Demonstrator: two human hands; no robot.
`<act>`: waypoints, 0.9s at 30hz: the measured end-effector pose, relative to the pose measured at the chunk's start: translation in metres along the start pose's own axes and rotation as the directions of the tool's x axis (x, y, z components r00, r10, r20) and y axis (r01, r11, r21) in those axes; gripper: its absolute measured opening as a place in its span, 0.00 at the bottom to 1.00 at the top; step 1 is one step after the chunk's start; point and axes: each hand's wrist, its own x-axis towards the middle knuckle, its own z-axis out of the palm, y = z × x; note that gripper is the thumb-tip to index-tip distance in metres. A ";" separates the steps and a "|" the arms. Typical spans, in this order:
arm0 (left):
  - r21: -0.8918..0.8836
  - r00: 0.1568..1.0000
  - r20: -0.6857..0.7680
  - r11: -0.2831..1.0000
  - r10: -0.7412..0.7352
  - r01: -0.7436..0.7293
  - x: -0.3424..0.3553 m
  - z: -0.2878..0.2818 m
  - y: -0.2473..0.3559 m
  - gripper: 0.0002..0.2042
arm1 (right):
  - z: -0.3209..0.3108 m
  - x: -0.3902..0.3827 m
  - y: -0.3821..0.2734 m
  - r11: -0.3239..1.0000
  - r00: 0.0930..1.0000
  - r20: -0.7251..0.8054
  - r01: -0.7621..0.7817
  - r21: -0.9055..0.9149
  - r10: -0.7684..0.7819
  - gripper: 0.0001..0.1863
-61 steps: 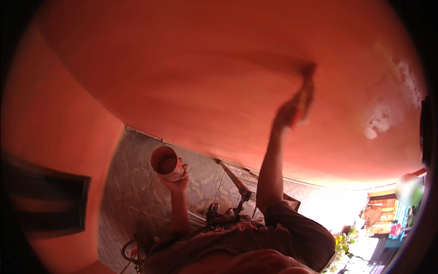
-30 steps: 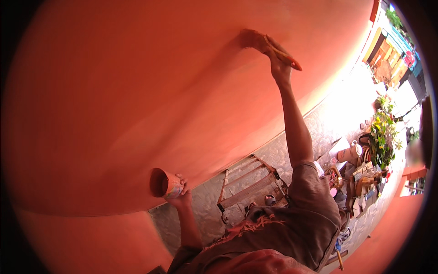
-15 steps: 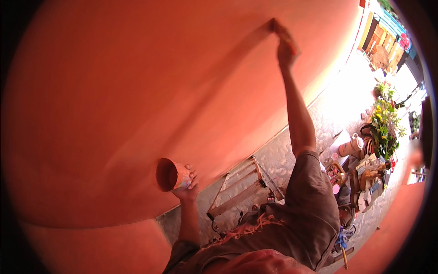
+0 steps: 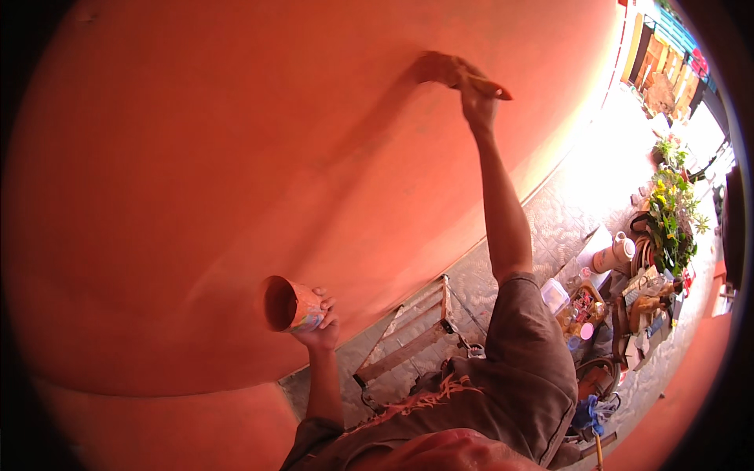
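A paintbrush (image 4: 491, 85) is gripped in my right hand (image 4: 477, 104), raised high with the arm stretched out. Its handle sticks out to the right, and its bristle end lies toward the orange-red wall (image 4: 236, 157), beside the dark shadow of my hand. I cannot tell exactly where the bristles meet the wall. Lower down, my left hand (image 4: 320, 330) has its fingers wrapped around a paint pot (image 4: 305, 306), a small tapered tub smeared with orange. The pot is tilted, its dark mouth facing left, and the paint inside is hard to make out.
Below stands a ladder (image 4: 404, 337) on the patterned floor (image 4: 542, 212). To the right lie a lidded jug (image 4: 613, 253), a basket of small items (image 4: 585, 304), clutter and a blue cloth bag (image 4: 589, 412). Leafy potted plants (image 4: 671, 208) line the far right side.
My right hand has moved left and slightly down along the wall, and the brush handle now shows. The pot in my left hand stays nearly in place.
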 end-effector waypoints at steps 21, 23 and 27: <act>0.020 0.989 -0.018 0.989 0.145 -0.145 -0.072 0.000 0.044 0.30 | 0.101 -0.106 -0.053 0.969 0.959 0.143 0.246 -0.003 -0.243 0.09; 0.024 0.989 0.012 0.989 0.144 -0.145 -0.070 0.001 0.054 0.30 | 0.067 -0.076 -0.005 0.934 0.984 0.062 0.179 -0.311 -0.168 0.09; 0.049 0.962 -0.057 0.963 0.267 -0.265 -0.112 -0.009 0.058 0.31 | 0.074 -0.052 -0.048 0.999 0.962 -0.269 0.029 -0.038 -0.039 0.11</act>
